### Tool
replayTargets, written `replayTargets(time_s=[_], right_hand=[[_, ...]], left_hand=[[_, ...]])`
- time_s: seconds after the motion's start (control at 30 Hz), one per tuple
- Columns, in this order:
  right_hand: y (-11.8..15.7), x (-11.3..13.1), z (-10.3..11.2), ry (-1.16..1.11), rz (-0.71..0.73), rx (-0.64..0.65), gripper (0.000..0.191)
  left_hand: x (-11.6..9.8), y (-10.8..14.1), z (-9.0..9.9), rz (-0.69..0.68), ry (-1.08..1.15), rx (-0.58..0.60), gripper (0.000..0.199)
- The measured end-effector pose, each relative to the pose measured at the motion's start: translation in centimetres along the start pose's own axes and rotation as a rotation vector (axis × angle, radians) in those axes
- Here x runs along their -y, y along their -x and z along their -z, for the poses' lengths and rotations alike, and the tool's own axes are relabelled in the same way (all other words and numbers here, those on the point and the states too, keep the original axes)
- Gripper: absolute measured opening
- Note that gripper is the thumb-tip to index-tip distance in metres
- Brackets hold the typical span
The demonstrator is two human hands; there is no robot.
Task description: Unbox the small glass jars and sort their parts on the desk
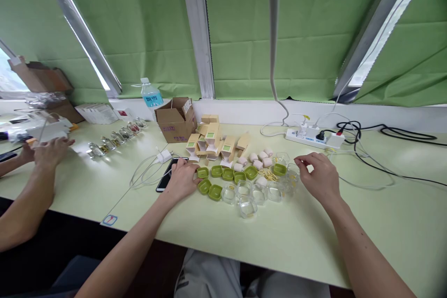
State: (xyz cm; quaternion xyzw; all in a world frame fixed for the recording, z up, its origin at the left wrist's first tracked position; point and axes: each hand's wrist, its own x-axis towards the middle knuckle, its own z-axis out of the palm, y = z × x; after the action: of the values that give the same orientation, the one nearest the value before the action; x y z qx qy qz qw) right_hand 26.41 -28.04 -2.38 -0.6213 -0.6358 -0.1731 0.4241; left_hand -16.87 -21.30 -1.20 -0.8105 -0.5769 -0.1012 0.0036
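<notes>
My left hand (183, 178) rests over the phone's edge, its thumb and fingertips closed at the side of a small green square plastic cup (202, 172). More such green cups (228, 174) stand in a loose row to the right. In front of them sit several clear plastic cups (247, 206). My right hand (319, 174) hovers beside the clear cups at the right end, thumb and index finger pinched together; anything between them is too small to make out. White rounded pieces (258, 165) and yellow bands (267, 175) lie between the hands.
Open small cartons (212, 137) are piled behind the cups, near a brown cardboard box (176, 121) and a water bottle (151, 94). A phone (165, 180) and white cable lie left. A power strip (310, 138) with cords stands right. Another person's hands (50, 151) work far left.
</notes>
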Motion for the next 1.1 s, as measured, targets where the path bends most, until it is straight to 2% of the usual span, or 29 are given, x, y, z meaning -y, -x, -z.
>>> replayTargets(time_s=[0.23, 0.37, 0.47, 0.53, 0.7, 0.83, 0.97, 1.1], right_hand=[[0.0, 0.6, 0.2, 0.026, 0.031, -0.003, 0.019], [-0.1, 0.8, 0.6, 0.051, 0.032, -0.016, 0.019], [-0.3, 0.8, 1.2, 0.070, -0.025, -0.032, 0.018], [-0.4, 0.6, 1.6, 0.096, -0.111, -0.006, 0.017], [-0.9, 0.3, 2.5, 0.176, -0.322, 0.251, 0.018], [-0.9, 0.8, 2.4, 0.202, -0.299, 0.384, 0.017], [-0.8, 1.4, 2.0, 0.198, -0.256, 0.358, 0.018], [-0.7, 1.6, 2.0, 0.172, -0.249, 0.292, 0.019]], left_hand=[[0.2, 0.0, -0.2, -0.038, -0.018, 0.019, 0.040], [0.8, -0.2, 0.6, -0.040, 0.002, -0.019, 0.046], [1.2, 0.5, 1.7, -0.023, 0.033, -0.021, 0.038], [1.4, 1.4, 2.3, -0.008, 0.049, -0.002, 0.029], [1.4, 4.2, 2.0, -0.042, 0.103, 0.051, 0.020], [0.5, 5.2, 0.8, -0.055, 0.148, 0.051, 0.015], [-0.3, 4.8, 0.4, -0.077, 0.170, 0.027, 0.011], [0.0, 3.5, 1.6, -0.114, 0.134, -0.058, 0.010]])
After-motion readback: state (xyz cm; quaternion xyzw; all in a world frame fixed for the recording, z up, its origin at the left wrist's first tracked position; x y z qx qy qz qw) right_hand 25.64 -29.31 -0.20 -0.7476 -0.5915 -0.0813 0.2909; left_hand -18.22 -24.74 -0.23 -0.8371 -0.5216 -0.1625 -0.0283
